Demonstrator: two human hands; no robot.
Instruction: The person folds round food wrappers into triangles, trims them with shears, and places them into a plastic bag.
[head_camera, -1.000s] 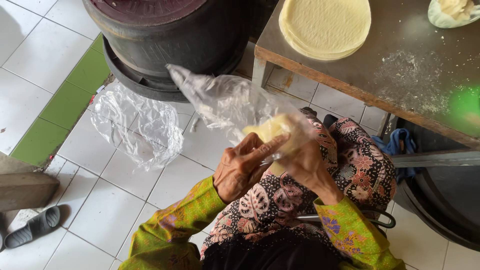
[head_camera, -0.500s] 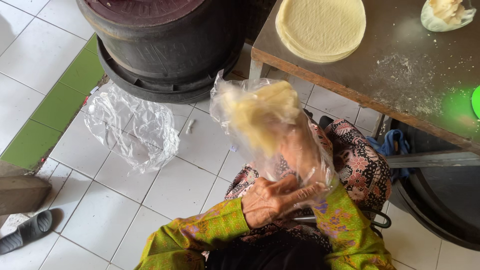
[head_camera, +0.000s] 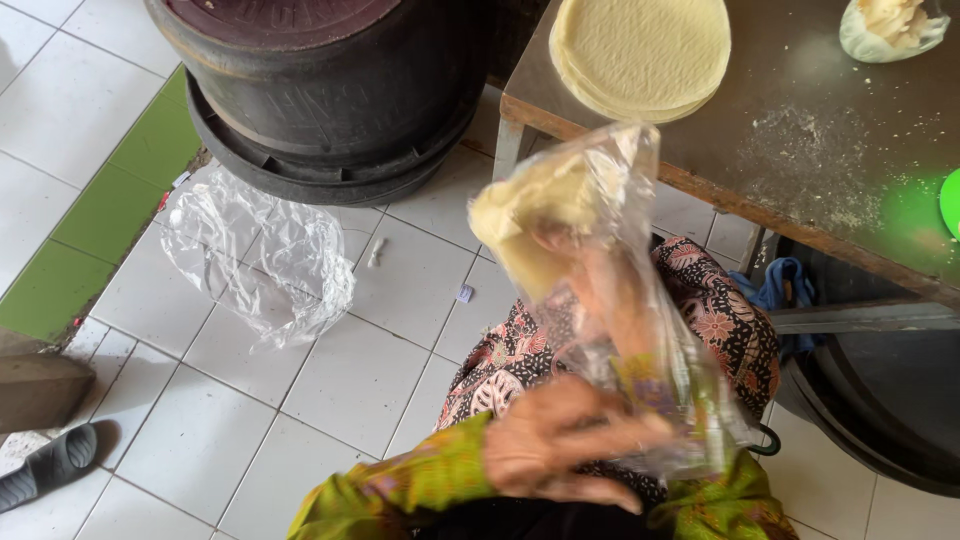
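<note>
Centre of frame: a clear plastic bag (head_camera: 640, 300) is held up, tilted, its closed end toward the upper middle. Inside it, the right hand (head_camera: 600, 290) is pushed in well past the wrist, its grip clenched on a pale, folded piece of dough sheet (head_camera: 530, 220) at the bag's upper left end. The fingers are seen only through the film, blurred.

Lower centre: the left hand (head_camera: 560, 450) grasps the bag's open mouth, fingers bunched on the plastic near the right forearm. Motion blur here; the exact finger positions cannot be told. Both arms wear yellow-green patterned sleeves (head_camera: 430, 480). Beneath the bag lies a lap in floral fabric (head_camera: 720, 320).

Upper right: a brown surface (head_camera: 820, 130) dusted with flour. On it, at the top middle, a stack of round pale flat sheets (head_camera: 640, 50). At the top right corner, a lump in a pale wrapper (head_camera: 890, 25), cut off by the frame edge.

Upper left: a large dark drum (head_camera: 320, 90) stands on the white tiled floor (head_camera: 250, 400). Just below it, left of centre, a second crumpled clear bag (head_camera: 260, 260) lies flat on the tiles, well apart from the hands. Lower left edge: a grey sandal (head_camera: 50, 465).
</note>
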